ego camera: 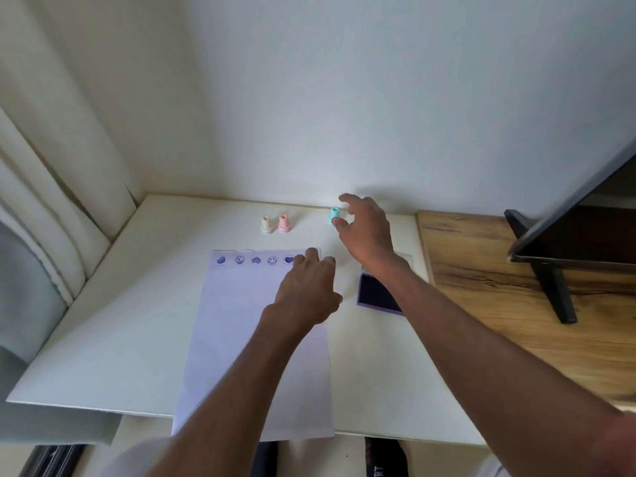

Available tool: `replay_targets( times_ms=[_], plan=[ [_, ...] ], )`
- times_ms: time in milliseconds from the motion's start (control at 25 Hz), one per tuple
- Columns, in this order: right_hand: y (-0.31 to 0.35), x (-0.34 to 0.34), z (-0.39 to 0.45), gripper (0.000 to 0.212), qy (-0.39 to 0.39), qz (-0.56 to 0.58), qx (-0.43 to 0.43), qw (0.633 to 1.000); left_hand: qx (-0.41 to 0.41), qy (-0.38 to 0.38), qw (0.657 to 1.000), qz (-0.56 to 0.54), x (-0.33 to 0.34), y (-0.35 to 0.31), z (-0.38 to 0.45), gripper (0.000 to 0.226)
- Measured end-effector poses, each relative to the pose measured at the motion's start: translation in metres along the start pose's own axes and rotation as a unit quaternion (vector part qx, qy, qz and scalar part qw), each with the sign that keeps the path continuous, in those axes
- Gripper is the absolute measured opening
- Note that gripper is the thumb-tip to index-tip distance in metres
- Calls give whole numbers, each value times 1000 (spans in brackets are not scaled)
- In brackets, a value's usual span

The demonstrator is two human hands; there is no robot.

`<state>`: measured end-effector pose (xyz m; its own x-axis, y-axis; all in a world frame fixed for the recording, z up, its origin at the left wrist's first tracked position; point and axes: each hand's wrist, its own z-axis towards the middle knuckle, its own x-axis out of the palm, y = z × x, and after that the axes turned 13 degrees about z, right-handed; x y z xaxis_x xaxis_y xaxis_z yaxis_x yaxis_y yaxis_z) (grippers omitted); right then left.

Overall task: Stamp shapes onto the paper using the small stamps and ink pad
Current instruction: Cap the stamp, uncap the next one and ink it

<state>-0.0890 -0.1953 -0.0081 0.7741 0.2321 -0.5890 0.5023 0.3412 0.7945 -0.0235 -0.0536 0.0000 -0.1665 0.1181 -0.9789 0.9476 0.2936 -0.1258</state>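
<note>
A white sheet of paper (241, 321) lies on the table with a row of purple heart and smiley prints along its top edge. My left hand (306, 287) rests flat on the paper's top right corner, covering part of that row. My right hand (364, 228) is at the back of the table beside a teal stamp (333, 213). Its thumb touches the stamp's lower part and its index finger is lifted clear above it. A cream stamp (266, 224) and a pink stamp (284, 223) stand upright to the left. The purple ink pad (373, 292) lies open under my right forearm.
The white table (120, 304) meets a wall at the back and curtains on the left. A wooden surface (481, 270) adjoins it on the right, carrying a dark screen on a black stand (550, 280). The paper's near end overhangs the table's front edge.
</note>
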Motion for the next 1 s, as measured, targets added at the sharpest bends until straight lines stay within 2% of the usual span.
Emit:
replay_targets(
  times_ms=[160, 280, 360, 400, 440, 480, 560, 640, 760, 880, 1000],
  plan=[
    [-2, 22, 30, 44, 68, -89, -37, 993, -16, -24, 1000, 7, -2, 5, 0, 39],
    [-5, 22, 30, 33, 46, -95, -12, 994, -32, -48, 998, -17, -5, 8, 0, 37],
    [-1, 11, 19, 25, 11, -18, 12, 1000, -50, -75, 994, -62, -8, 8, 2, 38],
    [3, 2, 10, 21, -6, 79, 42, 996, -64, -94, 988, -103, -10, 8, 3, 38],
    [9, -9, -2, 17, -14, 209, 90, 974, -79, -115, 978, -155, -14, 8, 4, 38],
    [14, -22, -18, 14, -14, 333, 148, 931, -84, -137, 964, -212, -18, 7, 4, 39],
    [13, -51, -58, 16, 4, 475, 243, 846, -44, -154, 937, -312, -23, 2, 2, 40],
    [6, -72, -92, 21, 35, 513, 287, 808, 21, -137, 919, -368, -26, -8, -2, 33],
    [1, -85, -107, 13, 39, 534, 310, 786, 78, -121, 904, -403, -23, -21, -4, 22],
    [9, -83, -96, 14, 41, 542, 304, 782, 74, -150, 898, -406, -21, -22, -2, 23],
    [13, -79, -87, 16, 51, 523, 288, 801, 58, -173, 884, -430, -20, -19, 1, 18]
  ],
)
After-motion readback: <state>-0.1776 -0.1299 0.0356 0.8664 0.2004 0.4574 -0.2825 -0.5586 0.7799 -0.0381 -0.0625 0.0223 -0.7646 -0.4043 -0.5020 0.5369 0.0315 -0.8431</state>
